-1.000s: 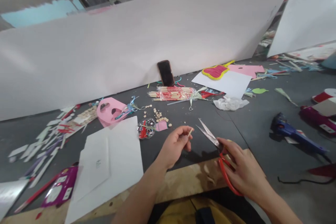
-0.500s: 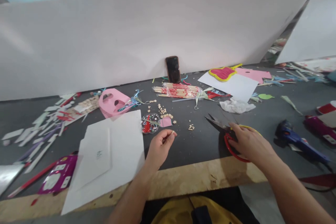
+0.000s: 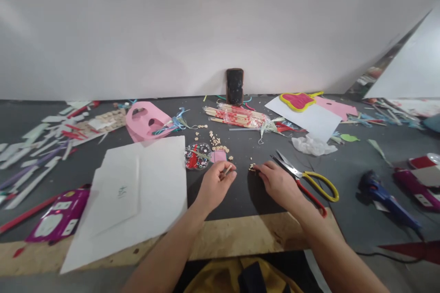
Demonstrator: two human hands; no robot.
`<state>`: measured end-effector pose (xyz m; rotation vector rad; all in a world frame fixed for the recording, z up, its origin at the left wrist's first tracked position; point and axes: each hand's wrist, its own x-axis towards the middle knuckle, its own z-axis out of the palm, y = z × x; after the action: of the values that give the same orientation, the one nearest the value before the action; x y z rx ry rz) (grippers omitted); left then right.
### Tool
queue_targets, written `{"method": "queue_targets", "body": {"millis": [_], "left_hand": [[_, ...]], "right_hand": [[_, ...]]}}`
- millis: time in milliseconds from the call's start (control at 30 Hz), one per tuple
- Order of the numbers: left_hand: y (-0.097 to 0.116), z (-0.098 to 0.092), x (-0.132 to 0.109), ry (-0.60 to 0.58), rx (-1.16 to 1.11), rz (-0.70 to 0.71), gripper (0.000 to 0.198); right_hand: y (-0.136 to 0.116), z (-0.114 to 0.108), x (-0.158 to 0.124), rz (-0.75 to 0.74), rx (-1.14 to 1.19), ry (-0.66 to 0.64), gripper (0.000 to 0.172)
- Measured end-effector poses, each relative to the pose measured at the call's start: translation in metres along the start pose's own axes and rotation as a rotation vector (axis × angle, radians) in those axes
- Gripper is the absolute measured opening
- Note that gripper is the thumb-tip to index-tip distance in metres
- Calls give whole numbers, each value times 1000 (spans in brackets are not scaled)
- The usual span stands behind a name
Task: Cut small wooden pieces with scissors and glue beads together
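My left hand (image 3: 215, 185) is closed in a pinch round a short pale stick-like piece (image 3: 227, 170), held just above the dark tabletop. Beside it my right hand (image 3: 279, 184) has its fingertips together at a little pile of small beige pieces (image 3: 252, 167); whether one is between them is hidden. To the right lie scissors (image 3: 302, 175) with one yellow and one red handle, blades slightly apart, with no hand on them. Behind my left hand are more small beige pieces (image 3: 215, 141), a pink square (image 3: 218, 156) and a round clear case (image 3: 198, 155) of small mixed bits.
White sheets (image 3: 165, 183) and a purple package (image 3: 59, 216) lie left, near a pink paper mask (image 3: 146, 121). A phone (image 3: 235, 86) leans on the white panel behind wrapped sticks (image 3: 237, 115). At right are crumpled tissue (image 3: 313, 145) and a blue glue gun (image 3: 388, 203).
My right hand has let go of the scissors and moved left to the small pile. My left hand stays pinched, now turned so the pale piece shows. The view has tilted down.
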<state>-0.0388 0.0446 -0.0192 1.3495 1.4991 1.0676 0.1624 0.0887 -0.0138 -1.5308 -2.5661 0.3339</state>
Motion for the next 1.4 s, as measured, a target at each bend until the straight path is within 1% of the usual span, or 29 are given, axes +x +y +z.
{"method": "queue_targets", "body": {"millis": [100,200,267,367,433,533,600,733,800,867,967,1033,1133,1233,1400], "left_hand": [[-3,-2,0,21,-4,0,14],[-3,-4,0,29,-53,-44,16],[-1,-2,-1,-21,-55,-53,16],[2,4,-6,-205,-25,-36,16],[3,8,-8,-299,3,0,21],[1,11,-11,-329,28,66,32],[-1,11,-11,-333,26,78,36],[-3,10,-9,-342,43,73,36],[-2,10,-9,-349,56,65,33],[-1,10,-9,-356,55,49,30],[1,10,-9,-363,34,50,27],[1,10,-9,-378,18,63,31],[2,10,-9,-402,-1,80,36],[3,9,-9,-387,-3,126,36],[6,6,-10,-366,-6,155,34]], "right_hand": [[3,1,1,7,41,11,29],[4,1,2,23,70,35,25],[4,2,3,18,91,47,24],[4,3,4,15,135,85,24],[5,2,3,35,166,136,22],[7,-1,0,91,201,231,21],[6,-4,-3,122,213,284,21],[5,-7,-4,135,215,332,21],[3,-9,1,107,207,326,21],[-1,-11,10,38,192,292,22],[-12,-11,29,-109,144,190,18],[-22,-8,42,-171,100,126,13],[-34,2,58,-162,32,85,14],[-39,11,68,-125,-19,76,17],[-39,13,77,-120,-40,63,13]]}}
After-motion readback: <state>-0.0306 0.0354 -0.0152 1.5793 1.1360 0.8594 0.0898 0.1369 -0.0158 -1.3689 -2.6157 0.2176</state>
